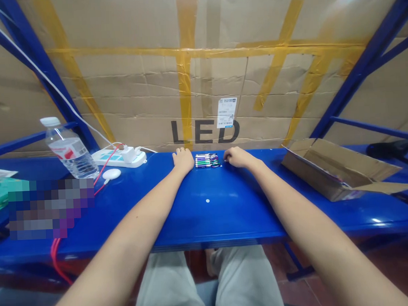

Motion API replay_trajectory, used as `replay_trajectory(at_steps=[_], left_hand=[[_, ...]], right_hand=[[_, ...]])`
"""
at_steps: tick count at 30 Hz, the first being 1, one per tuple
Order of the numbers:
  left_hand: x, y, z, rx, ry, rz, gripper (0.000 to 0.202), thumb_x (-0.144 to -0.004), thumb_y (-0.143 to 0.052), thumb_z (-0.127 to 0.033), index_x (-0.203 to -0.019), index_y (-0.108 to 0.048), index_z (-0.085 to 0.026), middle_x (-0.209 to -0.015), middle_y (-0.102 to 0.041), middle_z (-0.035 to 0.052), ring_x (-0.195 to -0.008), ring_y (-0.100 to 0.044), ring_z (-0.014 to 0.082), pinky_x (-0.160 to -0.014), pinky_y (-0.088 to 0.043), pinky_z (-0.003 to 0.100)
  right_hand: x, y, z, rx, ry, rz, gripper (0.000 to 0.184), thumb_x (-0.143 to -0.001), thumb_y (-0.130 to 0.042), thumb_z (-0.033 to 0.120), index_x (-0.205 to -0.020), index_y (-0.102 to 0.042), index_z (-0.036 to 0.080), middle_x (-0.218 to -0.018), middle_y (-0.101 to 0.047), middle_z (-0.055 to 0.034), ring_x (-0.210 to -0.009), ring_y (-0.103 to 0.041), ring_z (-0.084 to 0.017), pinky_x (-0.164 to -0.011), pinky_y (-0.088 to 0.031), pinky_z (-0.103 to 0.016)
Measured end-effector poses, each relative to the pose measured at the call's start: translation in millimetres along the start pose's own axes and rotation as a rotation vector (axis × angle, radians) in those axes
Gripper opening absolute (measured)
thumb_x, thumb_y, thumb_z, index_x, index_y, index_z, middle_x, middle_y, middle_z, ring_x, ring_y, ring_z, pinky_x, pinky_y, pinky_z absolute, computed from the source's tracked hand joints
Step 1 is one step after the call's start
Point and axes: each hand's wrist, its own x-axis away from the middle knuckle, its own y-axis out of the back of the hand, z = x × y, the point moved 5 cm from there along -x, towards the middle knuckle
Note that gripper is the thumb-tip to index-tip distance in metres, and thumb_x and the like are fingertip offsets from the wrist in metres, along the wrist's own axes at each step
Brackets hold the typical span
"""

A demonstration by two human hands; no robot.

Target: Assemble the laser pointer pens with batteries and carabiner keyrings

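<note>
Clenched or loose, I cannot tell for either grip: the left hand [184, 159] rests back-up, just beside one end of the pens [207, 161], and the right hand [237, 157] curls its fingers near their other end, fingertips unclear. Those pens lie side by side near the middle of the blue desk's [207, 220] far edge. Toward its far left corner are a power strip [140, 160] and a water bottle [70, 152]; an open cardboard box [313, 176] sits toward the right edge.

Both arms [146, 214] reach forward, left hand [183, 159] just left of the pens [206, 160], right hand [238, 157], fingers [227, 153] curled, right of them
</note>
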Motion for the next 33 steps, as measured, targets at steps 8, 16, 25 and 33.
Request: replay_trajectory(at_steps=[8,16,25,33], left_hand=[[8.7,29.2,12.3,0.076,0.006,0.000,0.035,-0.083,-0.048,-0.014,-0.114,-0.064,-0.012,-0.116,-0.068,0.0204,-0.109,-0.062,0.0332,-0.088,-0.049,0.041],[31.8,56.6,-39.9,0.197,-0.663,0.136,0.025,-0.082,-0.048,-0.018,-0.095,-0.070,-0.020,-0.101,-0.071,0.0077,-0.091,-0.065,0.0235,-0.082,-0.049,0.034],[39.8,54.7,-43.4,0.090,-0.605,0.294,0.016,-0.078,-0.057,-0.024,-0.089,-0.068,-0.023,-0.090,-0.072,0.0077,-0.080,-0.065,0.0235,-0.066,-0.044,0.031],[42.6,45.5,-53.3,0.083,-0.685,0.298,0.010,-0.078,-0.060,-0.026,-0.086,-0.064,-0.020,-0.088,-0.070,0.0081,-0.073,-0.063,0.0216,-0.059,-0.040,0.031]], right_hand=[[-1.3,-11.4,1.8,-0.147,-0.037,0.012,0.024,-0.081,-0.056,0.009,-0.093,-0.076,0.016,-0.104,-0.076,-0.0115,-0.096,-0.068,-0.024,-0.081,-0.046,-0.027],[11.6,-8.5,10.1,-0.141,-0.039,-0.045,0.019,-0.087,-0.054,0.022,-0.094,-0.071,0.020,-0.103,-0.075,-0.0100,-0.089,-0.066,-0.022,-0.069,-0.042,-0.026],[25.5,-6.0,49.1,-0.075,0.147,0.009,0.023,-0.085,-0.059,0.019,-0.103,-0.072,0.022,-0.108,-0.075,-0.0093,-0.091,-0.066,-0.023,-0.068,-0.039,-0.026],[26.5,-5.2,47.4,-0.078,0.163,0.073,0.020,-0.080,-0.059,0.013,-0.090,-0.075,0.019,-0.090,-0.075,-0.0068,-0.077,-0.064,-0.019,-0.062,-0.037,-0.025]])
